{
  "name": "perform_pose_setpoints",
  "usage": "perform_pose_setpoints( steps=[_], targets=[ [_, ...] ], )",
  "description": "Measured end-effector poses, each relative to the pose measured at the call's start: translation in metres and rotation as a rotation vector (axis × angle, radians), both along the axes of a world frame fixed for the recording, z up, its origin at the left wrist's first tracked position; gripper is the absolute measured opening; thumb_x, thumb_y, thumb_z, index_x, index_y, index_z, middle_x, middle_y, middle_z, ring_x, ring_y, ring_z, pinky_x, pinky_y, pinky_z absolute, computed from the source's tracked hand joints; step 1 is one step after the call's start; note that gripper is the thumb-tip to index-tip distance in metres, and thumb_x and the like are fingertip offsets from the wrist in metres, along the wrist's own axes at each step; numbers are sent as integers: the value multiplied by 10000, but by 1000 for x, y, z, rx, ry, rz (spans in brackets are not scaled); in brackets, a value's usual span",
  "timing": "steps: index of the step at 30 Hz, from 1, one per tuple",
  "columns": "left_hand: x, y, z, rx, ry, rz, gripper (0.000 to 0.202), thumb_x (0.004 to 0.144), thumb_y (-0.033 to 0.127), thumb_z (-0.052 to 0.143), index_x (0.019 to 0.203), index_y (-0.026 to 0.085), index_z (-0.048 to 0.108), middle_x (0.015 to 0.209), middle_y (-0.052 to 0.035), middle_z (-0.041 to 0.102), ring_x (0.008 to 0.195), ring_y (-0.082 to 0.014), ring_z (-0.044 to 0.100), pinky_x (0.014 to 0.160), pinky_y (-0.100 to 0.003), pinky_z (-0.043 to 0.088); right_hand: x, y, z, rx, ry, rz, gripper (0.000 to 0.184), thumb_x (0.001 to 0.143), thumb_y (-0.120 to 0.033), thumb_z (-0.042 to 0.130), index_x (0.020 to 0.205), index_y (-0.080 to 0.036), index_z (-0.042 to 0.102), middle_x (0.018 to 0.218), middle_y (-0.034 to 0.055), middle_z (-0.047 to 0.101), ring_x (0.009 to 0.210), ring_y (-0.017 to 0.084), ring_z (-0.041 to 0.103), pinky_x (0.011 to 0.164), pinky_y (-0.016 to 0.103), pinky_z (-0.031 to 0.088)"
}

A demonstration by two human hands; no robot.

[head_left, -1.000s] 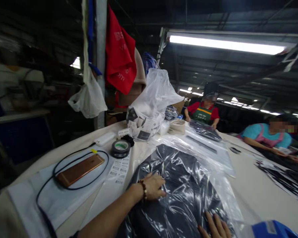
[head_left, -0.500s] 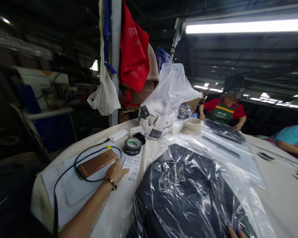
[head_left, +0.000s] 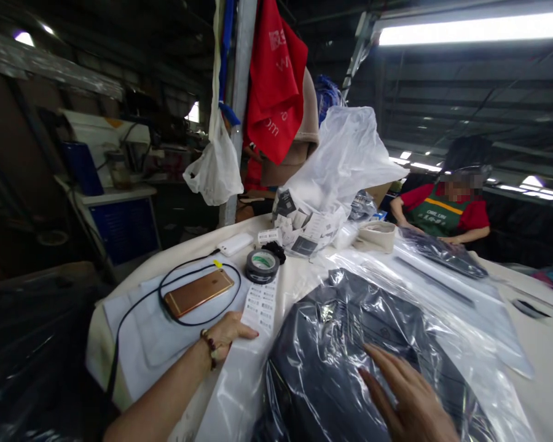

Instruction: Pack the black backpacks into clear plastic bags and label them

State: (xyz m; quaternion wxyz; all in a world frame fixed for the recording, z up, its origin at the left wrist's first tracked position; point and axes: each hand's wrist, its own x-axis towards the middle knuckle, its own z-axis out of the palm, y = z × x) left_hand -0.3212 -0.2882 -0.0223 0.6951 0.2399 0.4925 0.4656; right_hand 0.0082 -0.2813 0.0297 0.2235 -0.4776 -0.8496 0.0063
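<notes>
Hands apart: left hand (head_left: 227, 333) at lower end of white paper label strip (head_left: 260, 307), cannot tell whether gripped; spread right hand (head_left: 408, 393) over dark fabric bundle in clear plastic (head_left: 313, 368), right of strip; best handle strip by edge, uncreased

Lit from two o'clock by a long tube lamp (head_left: 477, 29) under a dark roof (head_left: 442, 92). Pierced between ten and eleven by a bright window (head_left: 193, 112). Furnished at nine with a blue-fronted cabinet (head_left: 125, 230), at four with a cream table (head_left: 546, 387).
</notes>
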Motion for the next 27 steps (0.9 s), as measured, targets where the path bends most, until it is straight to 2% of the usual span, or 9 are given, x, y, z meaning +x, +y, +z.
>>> perform_pose_setpoints(
  steps=[2, 4, 6, 8, 11, 14, 21, 27],
  targets=[
    [-1, 1, -1, 9, -64, -17, 365, 419, 120, 644, 782, 133, 614, 681, -43, 682, 724, -267, 651, 747, -420, 497, -65, 3, 18, -57, 100, 151, 319, 865, -389, 451, 1110, -257, 608, 1082, 57, 650, 1000, 218, 598, 868, 384, 469],
    [-2, 2, -3, 39, -90, -4, 365, 433, 105, 625, 796, 143, 633, 666, -13, 680, 718, -246, 642, 757, -388, 487, -120, 8, 20, -178, 173, 245, 269, 863, -279, 456, 1070, -240, 624, 1050, 49, 656, 969, 198, 602, 850, 350, 467],
    [-3, 3, -5, 66, -87, 10, 365, 451, 107, 621, 812, 150, 650, 637, 13, 668, 718, -232, 632, 766, -366, 475, -157, 16, 10, -301, 235, 264, 268, 831, -201, 476, 1050, -206, 631, 1030, 57, 655, 967, 195, 598, 863, 329, 452],
    [-3, 5, -8, 77, -90, 16, 365, 473, 123, 631, 836, 152, 660, 612, 24, 652, 726, -229, 627, 769, -359, 467, -177, 28, -7, -380, 278, 240, 272, 778, -156, 515, 1016, -188, 642, 1021, 64, 649, 975, 203, 591, 873, 320, 440],
    [-4, 7, -10, 92, -98, 40, 357, 478, 150, 660, 835, 149, 660, 598, 23, 634, 688, -210, 621, 737, -342, 465, -186, 42, -31, -420, 299, 208, 282, 707, -115, 552, 957, -193, 657, 996, 64, 646, 954, 213, 591, 863, 320, 434],
    [-3, 9, -10, 123, -115, 34, 344, 472, 176, 696, 813, 142, 660, 592, 15, 630, 631, -193, 612, 702, -326, 462, -187, 47, -43, -436, 330, 183, 277, 711, -119, 536, 951, -188, 655, 972, 70, 648, 933, 210, 588, 856, 323, 426],
    [-3, 11, -11, 179, -167, 21, 373, 473, 228, 745, 829, 142, 674, 707, -24, 680, 759, -233, 632, 767, -341, 458, -189, 47, -43, -548, 490, 126, 214, 729, -238, 532, 875, -203, 684, 879, 39, 669, 835, 190, 611, 772, 296, 445],
    [-4, 10, -16, 174, -189, 27, 406, 479, 237, 768, 860, 124, 685, 703, -40, 685, 695, -212, 629, 738, -328, 466, -189, 51, -46, -639, 668, 115, 223, 724, -346, 537, 800, -218, 703, 837, 24, 680, 826, 189, 612, 775, 291, 437]
  ],
)
